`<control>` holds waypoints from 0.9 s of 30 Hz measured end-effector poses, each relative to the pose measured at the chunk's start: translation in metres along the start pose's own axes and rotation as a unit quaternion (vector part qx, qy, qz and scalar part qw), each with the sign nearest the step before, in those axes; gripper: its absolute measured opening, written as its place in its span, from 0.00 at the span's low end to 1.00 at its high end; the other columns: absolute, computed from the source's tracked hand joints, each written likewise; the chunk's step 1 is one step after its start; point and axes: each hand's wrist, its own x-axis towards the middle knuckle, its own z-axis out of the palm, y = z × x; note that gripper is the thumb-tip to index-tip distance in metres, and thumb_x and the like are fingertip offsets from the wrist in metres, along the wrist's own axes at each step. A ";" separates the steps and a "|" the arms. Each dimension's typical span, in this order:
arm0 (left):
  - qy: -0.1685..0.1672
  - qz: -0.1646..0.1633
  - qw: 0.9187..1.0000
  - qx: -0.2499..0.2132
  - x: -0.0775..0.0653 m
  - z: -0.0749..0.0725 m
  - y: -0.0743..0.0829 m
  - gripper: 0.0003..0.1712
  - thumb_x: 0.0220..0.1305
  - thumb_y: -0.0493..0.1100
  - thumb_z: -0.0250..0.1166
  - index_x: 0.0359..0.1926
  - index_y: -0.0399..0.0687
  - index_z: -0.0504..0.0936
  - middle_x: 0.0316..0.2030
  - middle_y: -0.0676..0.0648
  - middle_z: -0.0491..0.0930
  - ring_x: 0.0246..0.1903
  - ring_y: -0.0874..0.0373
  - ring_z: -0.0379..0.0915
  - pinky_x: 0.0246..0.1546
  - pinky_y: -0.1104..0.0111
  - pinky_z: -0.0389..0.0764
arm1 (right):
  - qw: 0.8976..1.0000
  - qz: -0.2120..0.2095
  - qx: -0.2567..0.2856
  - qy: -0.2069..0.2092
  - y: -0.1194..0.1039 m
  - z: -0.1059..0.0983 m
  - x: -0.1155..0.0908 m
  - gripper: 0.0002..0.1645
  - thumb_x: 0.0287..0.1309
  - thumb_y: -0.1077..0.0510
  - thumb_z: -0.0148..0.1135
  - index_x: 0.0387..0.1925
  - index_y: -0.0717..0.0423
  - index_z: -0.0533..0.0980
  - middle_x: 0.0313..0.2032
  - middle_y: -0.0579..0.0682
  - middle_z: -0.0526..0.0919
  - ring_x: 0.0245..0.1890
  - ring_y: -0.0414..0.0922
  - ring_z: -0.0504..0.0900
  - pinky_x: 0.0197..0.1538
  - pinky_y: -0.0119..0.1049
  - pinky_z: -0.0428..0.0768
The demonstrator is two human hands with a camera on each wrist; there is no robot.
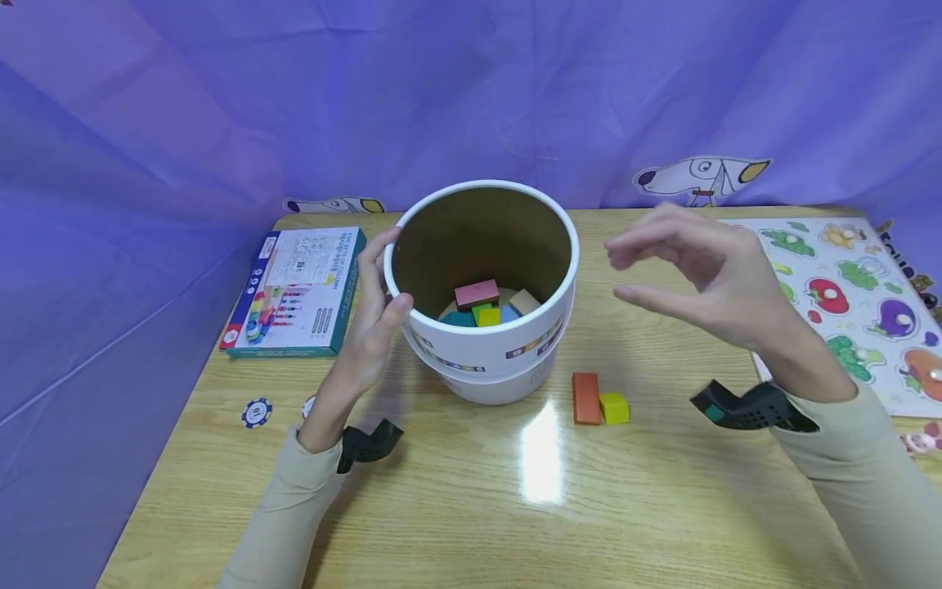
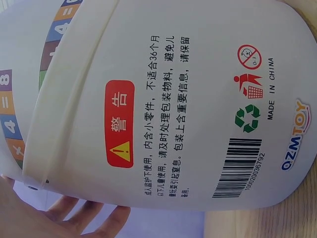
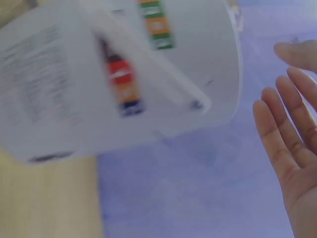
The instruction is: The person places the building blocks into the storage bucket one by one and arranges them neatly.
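A white bucket [image 1: 486,360] stands on the table, tilted slightly toward me, with several coloured wooden blocks [image 1: 477,294] at its bottom. My left hand [image 1: 368,327] holds its left side near the rim, thumb toward the front and fingers around the back. Printed warning text and a barcode [image 2: 237,166] fill the bucket wall in the left wrist view. My right hand [image 1: 699,270] hangs in the air right of the bucket, fingers and thumb apart, nothing between them. Below lie a red block [image 1: 585,399] and a yellow cube [image 1: 614,408], side by side.
On the left is a flat boxed toy set [image 1: 298,290], with a poker chip [image 1: 257,413] in front of it and another partly hidden by my left wrist. A vegetable picture puzzle board [image 1: 854,303] lies at the right. Purple cloth [image 1: 471,98] hangs behind the table.
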 end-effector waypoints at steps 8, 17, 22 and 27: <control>0.000 -0.005 1.000 0.001 -0.001 0.000 0.000 0.52 0.58 0.73 0.58 0.73 0.58 0.46 0.72 0.56 0.50 0.71 0.49 0.51 0.66 0.37 0.60 | 0.965 0.136 -0.198 -0.103 0.026 0.003 -0.082 0.30 0.40 0.72 0.76 0.47 0.50 0.81 0.45 0.41 0.82 0.44 0.35 0.80 0.49 0.24 0.78; 0.002 -0.006 1.000 0.003 0.000 -0.001 0.001 0.52 0.58 0.73 0.58 0.73 0.57 0.45 0.72 0.55 0.50 0.71 0.52 0.50 0.68 0.40 0.58 | 0.931 0.200 -0.257 -0.165 0.049 0.021 -0.119 0.21 0.47 0.61 0.76 0.44 0.45 0.81 0.44 0.39 0.81 0.46 0.36 0.78 0.52 0.26 0.76; -0.001 -0.008 1.000 0.000 0.000 0.000 0.001 0.52 0.58 0.73 0.58 0.72 0.57 0.45 0.72 0.56 0.50 0.71 0.52 0.50 0.69 0.40 0.57 | 0.919 0.222 -0.282 -0.165 0.054 0.031 -0.121 0.20 0.44 0.62 0.77 0.40 0.43 0.80 0.42 0.37 0.80 0.43 0.35 0.77 0.48 0.30 0.77; 0.001 -0.007 1.000 0.002 0.000 0.000 0.001 0.52 0.58 0.72 0.58 0.73 0.57 0.45 0.72 0.55 0.50 0.71 0.52 0.50 0.69 0.40 0.56 | 0.905 0.247 -0.308 -0.155 0.057 0.034 -0.120 0.19 0.44 0.64 0.76 0.37 0.44 0.79 0.39 0.37 0.80 0.39 0.37 0.75 0.44 0.33 0.77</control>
